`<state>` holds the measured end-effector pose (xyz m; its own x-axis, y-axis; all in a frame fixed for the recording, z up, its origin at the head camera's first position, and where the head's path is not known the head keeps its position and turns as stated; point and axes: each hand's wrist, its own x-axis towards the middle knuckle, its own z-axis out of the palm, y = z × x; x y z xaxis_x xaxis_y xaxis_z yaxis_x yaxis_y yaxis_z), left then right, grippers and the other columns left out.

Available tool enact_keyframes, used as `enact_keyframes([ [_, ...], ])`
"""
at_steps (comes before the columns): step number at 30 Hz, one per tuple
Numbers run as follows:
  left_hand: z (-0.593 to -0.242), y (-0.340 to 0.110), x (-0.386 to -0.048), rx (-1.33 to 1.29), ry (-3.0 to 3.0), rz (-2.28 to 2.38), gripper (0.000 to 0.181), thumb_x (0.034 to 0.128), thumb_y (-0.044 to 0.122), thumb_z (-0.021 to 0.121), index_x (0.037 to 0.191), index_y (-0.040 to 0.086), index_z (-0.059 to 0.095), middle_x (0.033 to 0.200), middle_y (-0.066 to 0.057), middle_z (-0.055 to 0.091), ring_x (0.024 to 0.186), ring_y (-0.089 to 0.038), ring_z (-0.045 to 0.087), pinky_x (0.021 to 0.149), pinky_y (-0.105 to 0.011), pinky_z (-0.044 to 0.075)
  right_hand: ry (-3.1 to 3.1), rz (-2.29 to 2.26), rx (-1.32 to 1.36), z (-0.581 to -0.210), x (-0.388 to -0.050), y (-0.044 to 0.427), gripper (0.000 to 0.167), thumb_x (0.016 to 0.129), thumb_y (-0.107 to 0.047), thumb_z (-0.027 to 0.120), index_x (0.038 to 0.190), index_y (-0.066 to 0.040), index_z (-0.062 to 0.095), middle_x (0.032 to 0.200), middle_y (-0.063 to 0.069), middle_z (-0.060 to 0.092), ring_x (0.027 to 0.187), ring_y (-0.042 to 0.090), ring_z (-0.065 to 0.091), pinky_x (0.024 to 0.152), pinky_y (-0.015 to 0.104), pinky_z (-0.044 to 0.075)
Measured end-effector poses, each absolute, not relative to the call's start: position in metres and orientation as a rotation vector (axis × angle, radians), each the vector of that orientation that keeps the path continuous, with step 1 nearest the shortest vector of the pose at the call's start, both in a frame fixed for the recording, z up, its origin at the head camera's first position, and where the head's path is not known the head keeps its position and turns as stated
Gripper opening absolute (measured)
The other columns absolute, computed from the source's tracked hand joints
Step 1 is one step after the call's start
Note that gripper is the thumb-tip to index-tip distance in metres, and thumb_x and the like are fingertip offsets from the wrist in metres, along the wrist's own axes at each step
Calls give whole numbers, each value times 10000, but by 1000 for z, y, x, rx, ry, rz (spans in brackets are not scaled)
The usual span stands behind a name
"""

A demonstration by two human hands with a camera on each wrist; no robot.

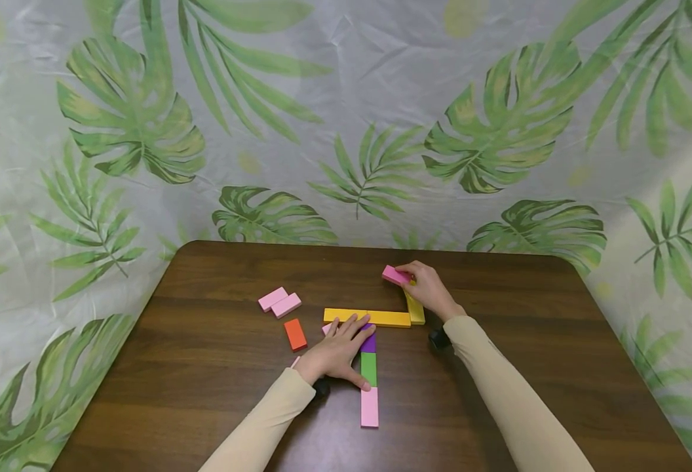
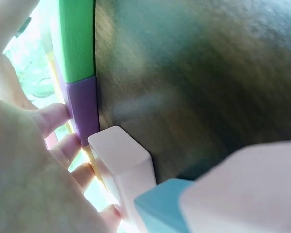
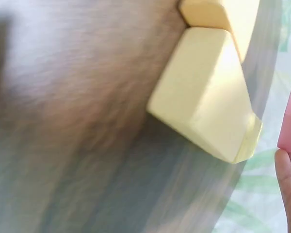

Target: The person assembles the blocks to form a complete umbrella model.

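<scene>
Nearest you on the bench (image 1: 204, 367), a light pink block (image 1: 369, 408) touches a green block (image 1: 369, 371). Your left hand (image 1: 335, 354) has its fingers spread, tips touching a purple block (image 1: 369, 343). Past it lie golden blocks (image 1: 390, 319). Farthest, the fingers of your right hand (image 1: 430, 290) pinch a bright pink block (image 1: 394, 275), which sticks out to their left.
</scene>
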<state>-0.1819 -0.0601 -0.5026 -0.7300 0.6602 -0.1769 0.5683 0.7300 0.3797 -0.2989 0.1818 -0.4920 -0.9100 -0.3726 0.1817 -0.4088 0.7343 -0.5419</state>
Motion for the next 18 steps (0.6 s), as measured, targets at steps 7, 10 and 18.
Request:
enact_keyframes([
  [7,-502,-60,-182,960,2648,434,1101,674,598,776,1517,112,261,1583,-90,133,1448,-284,58,1129,-521,44,-2861,910,595,-490,-313,172,305,882,-26,658,1184,14,652,1106,182,620,979,311,585,864,442,479],
  [10,-501,-59,-181,956,2641,441,1099,675,596,775,1517,112,261,1583,-91,132,1448,-286,56,1129,-522,40,-2870,914,554,-491,-317,170,304,883,-24,657,1185,15,651,1125,192,620,993,319,586,871,446,478],
  [18,-501,-59,-181,949,2639,432,1101,675,602,772,1521,124,255,1586,-82,127,1449,-281,54,1130,-517,32,-2867,945,464,-495,-326,163,301,885,-37,654,1184,-7,659,1144,200,624,975,323,585,839,441,479],
])
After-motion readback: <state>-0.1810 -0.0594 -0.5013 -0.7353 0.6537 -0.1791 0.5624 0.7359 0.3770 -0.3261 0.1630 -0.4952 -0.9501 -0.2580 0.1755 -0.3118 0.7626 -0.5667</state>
